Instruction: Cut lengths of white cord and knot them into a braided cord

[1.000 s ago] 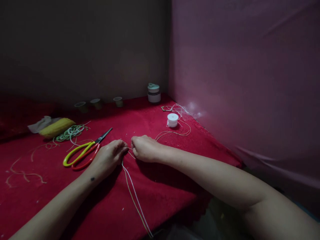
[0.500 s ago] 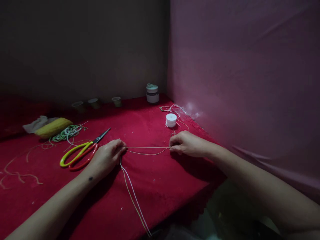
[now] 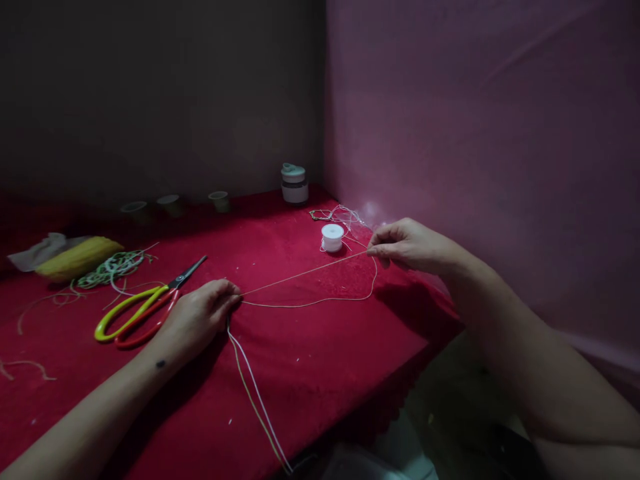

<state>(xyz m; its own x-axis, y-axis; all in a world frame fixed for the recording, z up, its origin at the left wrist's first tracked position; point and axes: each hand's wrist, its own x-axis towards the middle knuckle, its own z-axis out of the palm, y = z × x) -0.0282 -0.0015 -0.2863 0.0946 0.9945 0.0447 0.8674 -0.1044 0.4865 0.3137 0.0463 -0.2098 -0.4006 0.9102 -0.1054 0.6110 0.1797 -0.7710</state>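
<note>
Pinching a thin cord (image 3: 305, 272) taut between left hand (image 3: 197, 317) and right hand (image 3: 407, 243), no readable writing on white spool (image 3: 333, 237)

Red cloth covers the surface (image 3: 310, 347), which runs into the corner of the room. Scissors (image 3: 145, 308) with yellow and orange handles lie left of centre, blades pointing toward the back. Further left, a yellow bundle (image 3: 77, 257) rests against a pale crumpled cloth (image 3: 35, 248), with a green and white cord tangle (image 3: 113, 265) just beside it. Loose thread scraps (image 3: 23, 365) dot the left edge. Along the back sit three small cups (image 3: 219, 200) in a row and a lidded jar (image 3: 294, 183). A white spool (image 3: 332, 237) stands near the right edge, a small knot of thread (image 3: 335, 215) behind it. Thin cords (image 3: 257, 400) trail across the cloth and over the front edge.
</note>
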